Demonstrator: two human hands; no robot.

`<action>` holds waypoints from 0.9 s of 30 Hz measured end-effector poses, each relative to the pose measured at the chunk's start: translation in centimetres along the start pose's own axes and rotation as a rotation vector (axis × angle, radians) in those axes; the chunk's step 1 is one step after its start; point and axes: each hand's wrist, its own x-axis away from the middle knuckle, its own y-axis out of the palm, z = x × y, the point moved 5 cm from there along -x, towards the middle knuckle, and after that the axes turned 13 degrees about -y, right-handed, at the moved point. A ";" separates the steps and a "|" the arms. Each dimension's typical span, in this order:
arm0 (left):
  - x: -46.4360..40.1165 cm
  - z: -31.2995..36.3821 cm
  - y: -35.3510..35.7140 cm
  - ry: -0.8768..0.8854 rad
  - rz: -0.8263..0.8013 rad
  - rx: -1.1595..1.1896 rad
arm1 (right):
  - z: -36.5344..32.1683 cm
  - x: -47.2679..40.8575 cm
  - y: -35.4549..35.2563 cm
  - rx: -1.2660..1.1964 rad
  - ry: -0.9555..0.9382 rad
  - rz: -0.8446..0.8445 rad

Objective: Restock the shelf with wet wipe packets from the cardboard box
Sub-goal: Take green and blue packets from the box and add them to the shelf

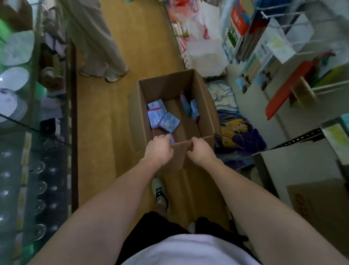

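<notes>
The open brown cardboard box [175, 103] sits on the tan floor [103, 121], with a few blue-and-pink wet wipe packets [162, 118] loose at its bottom. The left hand [159, 149] and right hand [200, 151] each curl over the box's near wall, close together. Gripped so near the middle, the box could tip if lifted, sliding packets out. It could also bump the wire rack [285, 19] crowding the right.

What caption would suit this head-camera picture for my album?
Both hands, left hand and right hand, grip the near edge of a cardboard box holding blue wet wipe packets in a shop aisle.
</notes>
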 end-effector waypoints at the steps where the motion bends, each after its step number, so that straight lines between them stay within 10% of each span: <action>1: -1.4 -0.2 -0.4 0.002 -0.021 0.011 | -0.2 -1.0 -0.4 0.003 0.015 -0.003; 27: -23.6 -3.1 10.3 -0.232 -0.501 0.078 | 6.9 -23.7 3.6 0.018 0.189 -0.380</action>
